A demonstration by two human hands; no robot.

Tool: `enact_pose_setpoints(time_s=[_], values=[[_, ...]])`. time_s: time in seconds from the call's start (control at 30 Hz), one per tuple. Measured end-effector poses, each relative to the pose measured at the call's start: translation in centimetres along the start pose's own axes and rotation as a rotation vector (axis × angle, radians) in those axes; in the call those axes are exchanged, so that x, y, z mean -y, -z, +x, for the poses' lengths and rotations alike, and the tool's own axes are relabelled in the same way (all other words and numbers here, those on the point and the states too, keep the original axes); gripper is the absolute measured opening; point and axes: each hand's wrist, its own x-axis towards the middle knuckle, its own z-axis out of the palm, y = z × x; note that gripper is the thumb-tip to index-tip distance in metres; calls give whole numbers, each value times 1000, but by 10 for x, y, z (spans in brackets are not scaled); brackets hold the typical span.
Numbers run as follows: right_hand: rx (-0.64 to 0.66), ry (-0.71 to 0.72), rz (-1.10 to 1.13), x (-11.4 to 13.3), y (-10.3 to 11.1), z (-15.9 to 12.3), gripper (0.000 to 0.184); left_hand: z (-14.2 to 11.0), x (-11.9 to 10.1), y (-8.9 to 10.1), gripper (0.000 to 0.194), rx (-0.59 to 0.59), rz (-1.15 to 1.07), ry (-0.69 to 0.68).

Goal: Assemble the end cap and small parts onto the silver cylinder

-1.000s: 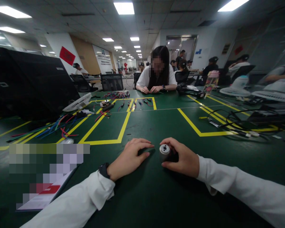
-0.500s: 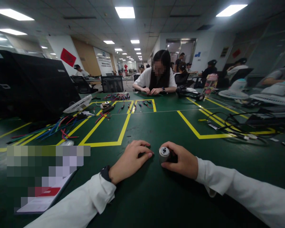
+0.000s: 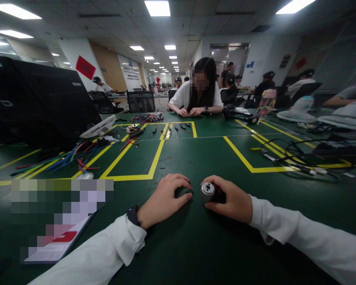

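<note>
A short silver metal cylinder (image 3: 208,192) stands upright on the green table top (image 3: 178,245), with small dark holes in its round top face. My right hand (image 3: 230,198) is closed around its right side, thumb in front and fingers behind. To the left of the cylinder, my left hand (image 3: 166,198) rests on the table with nothing in it. Its thumb and fingers are curved and apart, a small gap away from the cylinder.
Yellow tape (image 3: 156,158) marks areas on the table. Loose coloured wires (image 3: 68,158) and a small motor (image 3: 133,128) lie to the left, near a black computer case (image 3: 38,107). Black cables (image 3: 293,152) lie right. A person (image 3: 200,89) sits opposite. A booklet (image 3: 52,247) lies front left.
The view has shifted slightly. My left thumb and index finger look a little differently curved, still apart. My right hand keeps its hold on the metal cylinder, which still stands upright.
</note>
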Motion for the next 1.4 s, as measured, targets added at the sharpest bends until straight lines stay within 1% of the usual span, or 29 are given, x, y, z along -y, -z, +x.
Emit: enact_pose_setpoints(time_s=[0.13,0.3,0.43,0.5,0.53,0.6,0.7,0.77,0.83,1.0,1.1,1.17,1.23,1.3,1.4], values=[[-1,-3,14,0,3,1,40,0,1,0,8,11,7,10],[36,-15,1,1,5,2,41,-1,2,1,13,22,11,7],[-3,-16,26,-1,4,1,56,-2,0,1,13,36,17,8],[1,-17,90,-3,4,2,55,-2,0,1,11,35,19,7],[25,-27,160,-4,4,3,52,-3,0,1,10,35,19,5],[54,-87,411,-6,6,6,48,-3,0,1,10,32,18,1],[35,-272,898,-8,12,11,44,-3,1,1,10,28,14,-4],[32,-368,1120,-9,15,13,38,-3,1,0,10,28,9,-5],[50,-409,1214,-10,18,13,37,-3,1,0,10,32,4,-3],[61,-439,1324,-10,21,13,35,-3,1,1,10,39,12,-3],[56,-459,1411,-7,23,14,31,-4,-1,2,15,43,12,-14],[40,-440,1374,-3,24,14,34,-4,-2,2,20,40,6,-21],[10,-384,1242,-2,25,13,43,-4,-2,3,22,35,3,-23],[-32,-299,1049,-3,26,9,51,-4,-1,2,21,36,3,-24],[-83,-189,723,-11,27,-4,54,-3,0,2,21,36,-2,-24]])
